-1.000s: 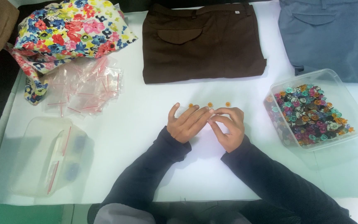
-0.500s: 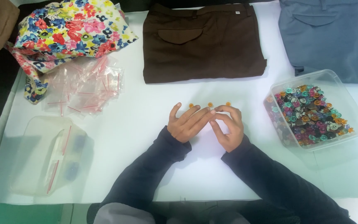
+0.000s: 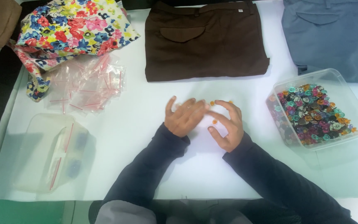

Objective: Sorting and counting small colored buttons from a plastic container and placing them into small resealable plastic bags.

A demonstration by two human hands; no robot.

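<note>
Nearest, sleeves: we see two dark sleeves reaching up from the lower edge onto the white table.
Left hand: it lies palm down, fingers spread and relaxed, gripping nothing; its fingertips sit just beside the small orange buttons.
Right hand: it is curled like a loose claw, thumb and forefinger apart, arched over one orange button; we cannot tell whether any finger touches it.
Orange buttons, position: one lies on the table between the two hands; a few more lie just beyond the fingertips, near the upper edge of both hands.
Orange buttons, handling: we judge them light, stiff, smooth and flat, so they are likely to slide or skip off the cloth when pushed. We would pinch each by its rim between thumb and forefinger, or press down and drag it.
Left side: a clear lidded tub holds bags with red strips.
Right side: an open clear container is filled with mixed coloured buttons, well apart from the left hand and near the right sleeve.
Middle distance: a heap of small clear zip bags lies to the left.
Far edge: we note floral fabric, folded brown trousers and grey-blue trousers.
</note>
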